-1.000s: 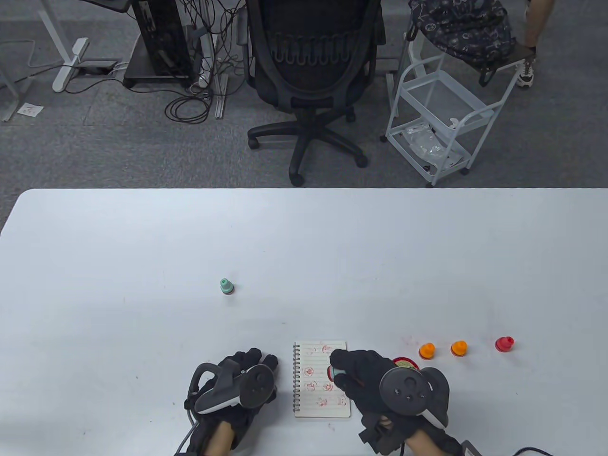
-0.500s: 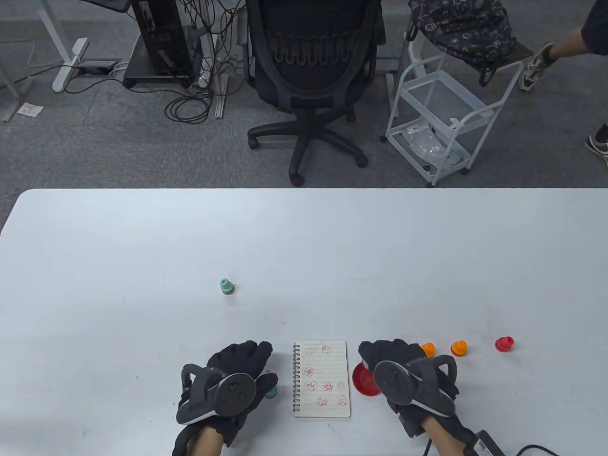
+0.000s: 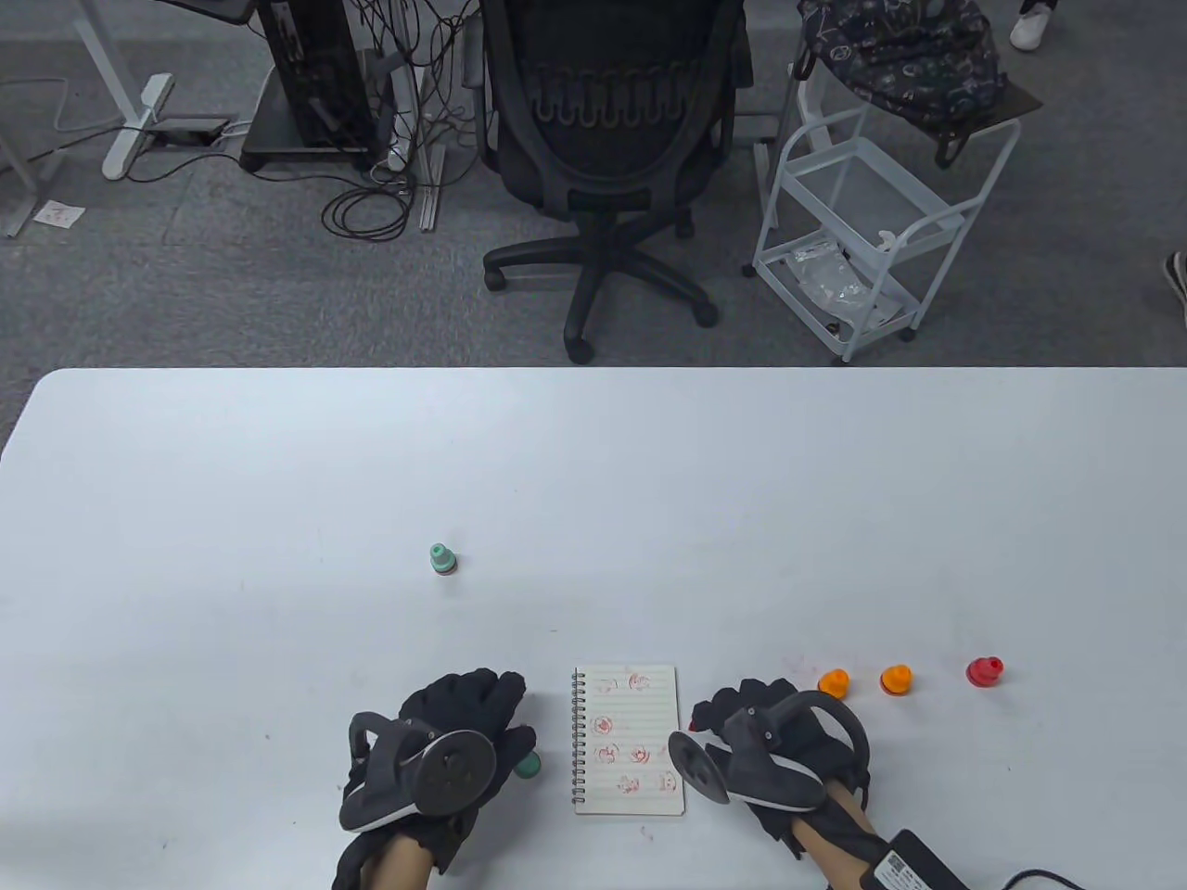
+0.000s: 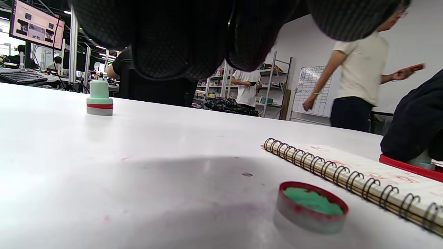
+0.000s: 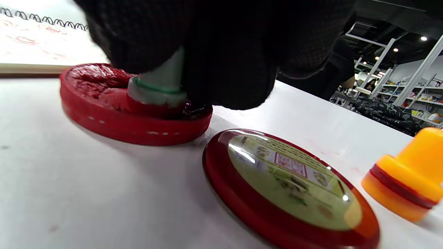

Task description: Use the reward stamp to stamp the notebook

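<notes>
The spiral notebook (image 3: pixel 629 739) lies open near the table's front edge with several red stamp marks on its lined page. My right hand (image 3: pixel 737 709) is just right of it and grips a mint-green reward stamp (image 5: pixel 157 93), pressing its face into the red ink pad (image 5: pixel 104 103). The table view hides the stamp under the hand. My left hand (image 3: pixel 496 709) lies palm-down left of the notebook and holds nothing. A round green stamp cap (image 3: pixel 529 765) lies open side up by its thumb, and it also shows in the left wrist view (image 4: pixel 311 207).
The ink pad's lid (image 5: pixel 287 183) lies flat right of the pad. Two orange stamps (image 3: pixel 834 684) (image 3: pixel 896 680) and a red stamp (image 3: pixel 984 671) stand in a row to the right. Another green stamp (image 3: pixel 442 559) stands farther back on the left.
My right hand moved with the stamp from the notebook page rightward onto the ink pad. My left hand turned palm-down, and the green cap now shows beside it.
</notes>
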